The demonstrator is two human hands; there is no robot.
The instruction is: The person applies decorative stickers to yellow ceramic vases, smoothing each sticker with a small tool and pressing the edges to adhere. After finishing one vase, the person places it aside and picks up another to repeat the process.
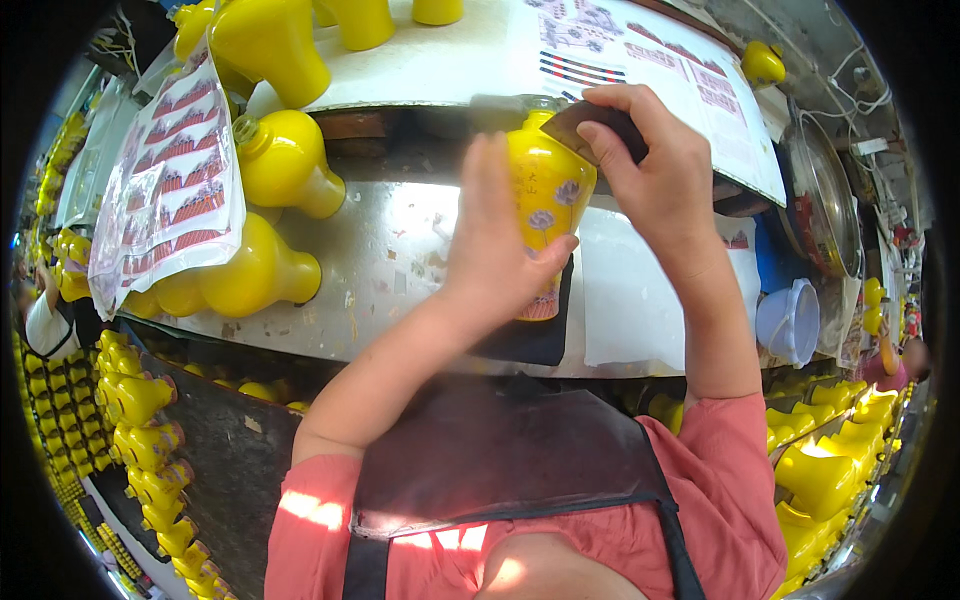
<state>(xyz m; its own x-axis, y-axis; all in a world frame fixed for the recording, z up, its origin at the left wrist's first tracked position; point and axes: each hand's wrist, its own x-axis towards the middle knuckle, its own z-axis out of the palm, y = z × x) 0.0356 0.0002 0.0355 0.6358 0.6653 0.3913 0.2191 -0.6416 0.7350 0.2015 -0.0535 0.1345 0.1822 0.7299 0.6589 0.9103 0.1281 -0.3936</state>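
A glossy yellow vase point(552, 196) with purple flower decals and dark lettering lies on a black cloth point(545, 345) in front of me. My left hand point(497, 235) is against the vase's left side; its fingers are smeared by motion, and the thumb reaches across the lower body. In my right hand point(645, 150) is a thin dark scraper point(598, 130), pinched between thumb and fingers. Its edge meets the vase near the shoulder, just below the neck.
Yellow vases point(285, 165) lie at the left, partly under a printed decal sheet point(180, 180). More decal sheets point(640, 50) cover the raised board at the back. A white paper point(630, 300) lies right of the vase, near a pale bucket point(789, 322). Rows of vases point(820, 470) flank me.
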